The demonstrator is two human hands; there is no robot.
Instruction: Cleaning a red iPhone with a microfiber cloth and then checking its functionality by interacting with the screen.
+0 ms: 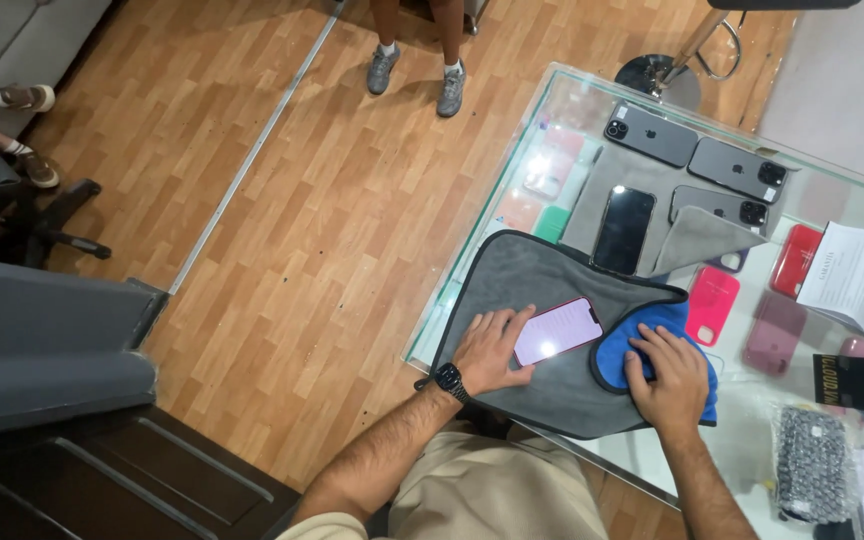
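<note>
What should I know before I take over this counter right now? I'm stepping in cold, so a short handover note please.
Left hand: flat on the grey cloth, fingers against the lit pink-edged phone, steadying it.
Right hand: pressed on the blue cloth, just right of that phone.
Four more phones lie further back on a second grey cloth: one black phone screen up, three grey phones back up.
Done: phone laid out on the cloth. Left: probably wiping it; no wiping is visible.

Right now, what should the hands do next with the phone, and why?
Probably slide the blue cloth under the right hand onto the lit phone. The left hand already steadies it on the grey cloth, and the blue cloth lies just beside it.
</note>
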